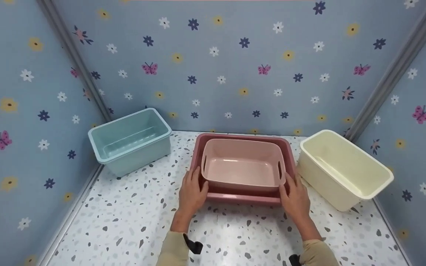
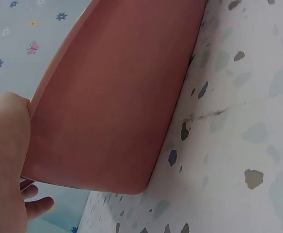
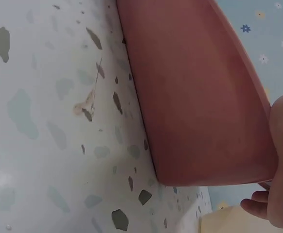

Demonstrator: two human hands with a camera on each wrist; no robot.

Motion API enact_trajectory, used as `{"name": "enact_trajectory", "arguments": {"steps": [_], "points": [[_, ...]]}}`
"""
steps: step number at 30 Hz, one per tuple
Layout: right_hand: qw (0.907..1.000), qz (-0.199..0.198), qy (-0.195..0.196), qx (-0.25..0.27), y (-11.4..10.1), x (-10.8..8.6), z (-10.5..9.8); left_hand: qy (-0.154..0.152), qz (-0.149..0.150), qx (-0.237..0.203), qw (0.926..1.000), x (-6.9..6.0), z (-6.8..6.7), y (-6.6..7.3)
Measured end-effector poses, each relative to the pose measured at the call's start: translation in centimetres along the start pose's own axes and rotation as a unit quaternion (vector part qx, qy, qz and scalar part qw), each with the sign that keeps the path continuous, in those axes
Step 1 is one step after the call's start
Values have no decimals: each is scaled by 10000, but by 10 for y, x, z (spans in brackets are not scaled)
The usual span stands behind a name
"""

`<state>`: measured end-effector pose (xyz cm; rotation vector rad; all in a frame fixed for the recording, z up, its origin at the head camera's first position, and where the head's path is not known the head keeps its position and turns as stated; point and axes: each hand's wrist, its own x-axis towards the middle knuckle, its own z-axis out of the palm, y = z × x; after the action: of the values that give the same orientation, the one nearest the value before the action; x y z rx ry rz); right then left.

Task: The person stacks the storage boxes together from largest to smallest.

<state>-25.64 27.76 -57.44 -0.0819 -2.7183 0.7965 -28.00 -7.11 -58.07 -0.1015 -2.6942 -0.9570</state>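
Observation:
A light pink basket (image 1: 240, 171) with slotted handles on its short sides sits nested inside a larger dark pink bin (image 1: 243, 198) in the middle of the table. My left hand (image 1: 192, 192) grips the bin's left side near the front corner, thumb over the rim. At the opposite corner my right hand (image 1: 296, 197) holds the right side in the same way. From the wrist views, the bin's front wall (image 2: 112, 107) fills much of the picture, its lower edge along the tabletop. Some fingers are hidden behind the bin's sides.
A light blue bin (image 1: 139, 157) stands at the left, by the wall. To the right, close to my right hand, is a cream bin (image 1: 325, 184) set at an angle. Flower-patterned walls (image 1: 235, 59) enclose the speckled tabletop (image 1: 124, 225) at back and sides.

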Motion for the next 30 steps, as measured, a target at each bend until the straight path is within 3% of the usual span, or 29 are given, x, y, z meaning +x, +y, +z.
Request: {"name": "enact_trajectory", "arguments": {"steps": [3, 6, 8, 10, 14, 18, 21, 25, 30], "points": [[9998, 162, -34, -117, 4, -6, -2, -171, -71, -687, 9975, -3, 0, -2], [9996, 172, -176, -136, 3, -7, -2, -79, -142, -1457, 9892, -5, -6, -13], [9995, 182, -226, -127, 2, -7, -1, 11, -206, -1603, 9869, -6, -13, -22], [9995, 213, -216, -128, 1, -6, -1, 117, -192, -1239, 9920, -4, -22, -31], [9996, 206, -123, -112, -3, -4, 0, 457, 51, 8, 9989, 13, -50, -45], [9997, 200, -71, -83, -3, 0, 1, 859, 336, 598, 9939, 45, -80, -54], [9996, 243, -113, -49, -3, 0, 2, 872, 297, 794, 9926, 65, -98, -65], [9997, 220, -132, 3, -2, -1, 3, 754, 137, 1080, 9912, 92, -113, -82], [9998, 169, 7, 66, 0, 1, 0, 750, -81, 1698, 9826, 127, -122, -99]]}}
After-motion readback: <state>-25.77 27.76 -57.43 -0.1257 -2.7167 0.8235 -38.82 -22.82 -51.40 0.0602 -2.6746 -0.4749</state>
